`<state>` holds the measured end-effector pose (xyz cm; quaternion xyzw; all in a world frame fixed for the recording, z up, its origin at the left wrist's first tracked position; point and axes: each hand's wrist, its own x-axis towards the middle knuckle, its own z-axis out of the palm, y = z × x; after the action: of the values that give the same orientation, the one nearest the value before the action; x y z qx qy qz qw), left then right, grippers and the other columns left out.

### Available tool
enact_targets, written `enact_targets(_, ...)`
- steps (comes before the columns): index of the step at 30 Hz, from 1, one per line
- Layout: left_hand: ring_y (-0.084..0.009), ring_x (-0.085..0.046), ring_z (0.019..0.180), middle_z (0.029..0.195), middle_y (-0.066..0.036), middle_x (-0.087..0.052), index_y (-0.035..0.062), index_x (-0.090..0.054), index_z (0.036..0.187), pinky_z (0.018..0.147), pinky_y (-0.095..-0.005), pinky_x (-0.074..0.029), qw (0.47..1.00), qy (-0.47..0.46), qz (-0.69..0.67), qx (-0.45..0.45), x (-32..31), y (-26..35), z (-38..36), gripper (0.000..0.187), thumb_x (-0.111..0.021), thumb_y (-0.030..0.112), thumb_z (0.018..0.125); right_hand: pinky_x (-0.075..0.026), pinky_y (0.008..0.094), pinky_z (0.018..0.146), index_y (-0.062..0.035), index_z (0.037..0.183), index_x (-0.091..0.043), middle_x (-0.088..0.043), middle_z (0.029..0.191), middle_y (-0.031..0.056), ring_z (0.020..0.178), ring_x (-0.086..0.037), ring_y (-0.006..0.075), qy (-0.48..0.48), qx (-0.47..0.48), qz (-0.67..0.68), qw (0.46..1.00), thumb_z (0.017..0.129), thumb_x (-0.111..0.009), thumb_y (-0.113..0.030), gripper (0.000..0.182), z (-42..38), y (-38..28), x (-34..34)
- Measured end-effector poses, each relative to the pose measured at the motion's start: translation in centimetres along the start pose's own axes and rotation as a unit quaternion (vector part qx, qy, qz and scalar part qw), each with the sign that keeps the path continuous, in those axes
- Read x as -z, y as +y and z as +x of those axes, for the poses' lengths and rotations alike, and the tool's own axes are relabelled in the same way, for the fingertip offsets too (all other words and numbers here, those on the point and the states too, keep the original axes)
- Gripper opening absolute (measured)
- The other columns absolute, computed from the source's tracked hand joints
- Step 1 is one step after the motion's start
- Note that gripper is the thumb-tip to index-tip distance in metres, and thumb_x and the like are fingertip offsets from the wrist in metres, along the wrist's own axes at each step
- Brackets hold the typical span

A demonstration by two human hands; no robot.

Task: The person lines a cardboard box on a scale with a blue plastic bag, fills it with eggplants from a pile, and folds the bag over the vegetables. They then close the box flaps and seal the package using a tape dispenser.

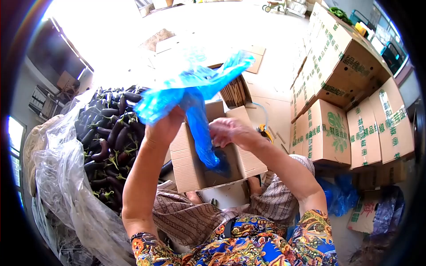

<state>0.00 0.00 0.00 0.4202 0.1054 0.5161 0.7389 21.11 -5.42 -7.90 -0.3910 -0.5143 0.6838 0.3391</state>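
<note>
My left hand [165, 127] is raised and grips the upper part of a blue plastic bag [191, 86], which billows above it. My right hand [228, 131] pinches the same bag lower down, where a long strip of it hangs into an open cardboard box [186, 166] in front of my knees. The bag's lower end lies bunched inside the box. The box's flaps stand open.
A large heap of dark purple eggplants [111, 137] lies to the left on clear plastic sheeting [62, 177]. Stacked printed cartons [350, 111] fill the right side. More blue bags [339, 195] lie on the floor at the right. Flat cardboard lies beyond the box.
</note>
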Motion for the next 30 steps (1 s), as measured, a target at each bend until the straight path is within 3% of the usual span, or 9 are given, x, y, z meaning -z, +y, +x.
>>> enact_targets(1, -0.0226, -0.062, 0.106, 0.121, -0.012, -0.063, -0.0002, -0.058, 0.124, 0.093, -0.0386, -0.051, 0.998, -0.006, 0.061, -0.012, 0.0, -0.5, -0.6, 0.037, -0.062, 0.021, 0.094, -0.055, 0.0235, 0.067, -0.0016, 0.122, -0.061, -0.068, 0.105, 0.0075, 0.089, -0.065, 0.0130, 0.009, 0.022, 0.083, 0.996, 0.098, -0.046, -0.055, 0.060, -0.7, -0.7, 0.5)
enact_targets(2, -0.0183, -0.063, 0.103, 0.116, -0.010, -0.065, -0.0017, -0.062, 0.118, 0.091, -0.0343, -0.051, 0.923, -0.069, 0.367, -0.092, -0.2, -0.6, -1.0, 0.030, -0.061, 0.016, 0.094, -0.055, 0.0265, 0.069, -0.0014, 0.124, -0.059, -0.068, 0.108, 0.0089, 0.089, -0.065, 0.0152, -0.008, 0.056, 0.231, 0.971, 0.095, -0.046, -0.061, 0.068, -1.8, -1.5, 1.0)
enact_targets(5, -0.0150, -0.062, 0.104, 0.109, -0.011, -0.068, 0.0001, -0.064, 0.119, 0.090, -0.0301, -0.050, 0.944, -0.044, 0.289, 0.151, -2.2, 0.1, -3.8, 0.027, -0.059, 0.004, 0.092, -0.053, 0.0376, 0.088, -0.0033, 0.126, -0.058, -0.065, 0.117, 0.0141, 0.105, -0.063, 0.0206, -0.044, 0.095, 0.372, 0.922, 0.094, -0.044, -0.063, 0.069, -3.6, -4.6, 1.4)
enact_targets(9, -0.0292, -0.062, 0.091, 0.093, -0.014, -0.063, 0.0116, -0.067, 0.118, 0.082, -0.0401, -0.050, 0.790, -0.265, 0.552, 0.035, -4.4, -4.0, -7.3, 0.041, -0.058, -0.003, 0.081, -0.053, 0.0385, 0.091, -0.0034, 0.120, -0.060, -0.067, 0.113, 0.0101, 0.104, -0.064, 0.0176, 0.002, 0.100, 0.312, 0.945, 0.092, -0.066, -0.030, 0.039, -4.4, -2.5, 3.5)
enact_targets(13, -0.0315, -0.052, 0.094, 0.094, -0.012, -0.055, 0.0139, -0.064, 0.122, 0.082, -0.0404, -0.042, 0.677, -0.345, 0.650, -0.001, -5.2, -6.2, -10.5, 0.041, -0.057, 0.004, 0.083, -0.057, 0.0344, 0.085, -0.0035, 0.119, -0.059, -0.069, 0.105, 0.0075, 0.091, -0.068, 0.0168, 0.093, 0.044, 0.278, 0.955, 0.097, -0.057, -0.013, 0.024, -4.7, -0.9, 4.5)
enact_targets(19, -0.0335, -0.061, 0.098, 0.105, -0.016, -0.065, 0.0113, -0.063, 0.124, 0.087, -0.0423, -0.051, 0.685, -0.423, 0.570, 0.163, -1.9, -6.0, -13.6, 0.037, -0.064, 0.011, 0.087, -0.055, 0.0368, 0.090, -0.0015, 0.115, -0.063, -0.069, 0.108, 0.0100, 0.097, -0.067, 0.0197, 0.118, 0.105, 0.319, 0.935, 0.099, -0.049, -0.009, 0.022, -7.4, -1.1, 4.0)
enact_targets(25, -0.0266, -0.053, 0.119, 0.127, -0.016, -0.055, 0.0059, -0.048, 0.134, 0.096, -0.0443, -0.046, 0.907, 0.120, 0.316, 0.253, -3.4, -2.4, -9.8, 0.061, -0.062, 0.045, 0.089, -0.052, 0.0364, 0.096, -0.0026, 0.119, -0.060, -0.065, 0.118, 0.0116, 0.105, -0.064, 0.0207, 0.093, 0.125, 0.251, 0.955, 0.098, -0.049, -0.007, 0.025, -8.8, -0.9, 2.1)
enact_targets(29, -0.0245, -0.053, 0.121, 0.131, -0.015, -0.053, 0.0053, -0.045, 0.135, 0.096, -0.0458, -0.047, 0.924, 0.144, 0.241, 0.258, -5.5, -4.3, -8.1, 0.066, -0.062, 0.049, 0.090, -0.052, 0.0325, 0.094, -0.0041, 0.121, -0.061, -0.066, 0.115, 0.0078, 0.103, -0.063, 0.0155, 0.095, 0.157, 0.136, 0.974, 0.097, -0.042, -0.003, 0.030, -8.6, -1.0, 0.1)
enact_targets(30, -0.0222, -0.061, 0.108, 0.119, -0.014, -0.060, 0.0023, -0.049, 0.130, 0.091, -0.0418, -0.052, 0.947, 0.138, 0.166, 0.237, -6.2, -4.6, -7.6, 0.049, -0.062, 0.032, 0.094, -0.052, 0.0321, 0.093, -0.0044, 0.121, -0.061, -0.066, 0.115, 0.0074, 0.103, -0.063, 0.0147, 0.093, 0.153, 0.184, 0.966, 0.097, -0.040, -0.002, 0.032, -8.5, -1.2, -0.5)
